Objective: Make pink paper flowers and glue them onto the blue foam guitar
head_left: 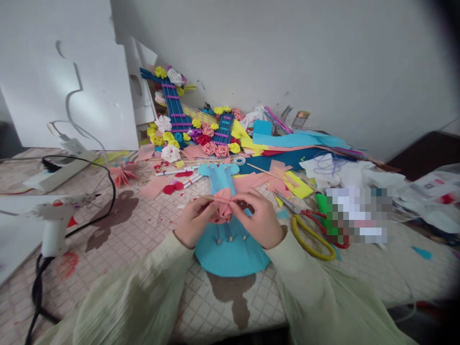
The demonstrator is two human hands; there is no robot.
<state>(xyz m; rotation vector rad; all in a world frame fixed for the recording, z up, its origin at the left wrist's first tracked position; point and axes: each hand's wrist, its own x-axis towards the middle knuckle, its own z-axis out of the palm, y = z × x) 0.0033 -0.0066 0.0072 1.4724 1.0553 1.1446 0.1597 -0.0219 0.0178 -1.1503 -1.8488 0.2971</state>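
My left hand (193,221) and my right hand (259,218) are both closed on a folded piece of pink paper (223,205), pinching it from either side over a thin wooden stick (210,197). Under my hands lies a light-blue paper dress shape (226,251) with several small sticks along its waist; its top (218,175) points away from me. Pale green sleeves cover both my arms.
A white glue gun (53,215) with a black cord lies at the left near a power strip (53,175). Yellow-and-red scissors (312,235) sit to the right. Paper flowers (201,136), blue ladders and coloured sheets (298,141) pile up at the back.
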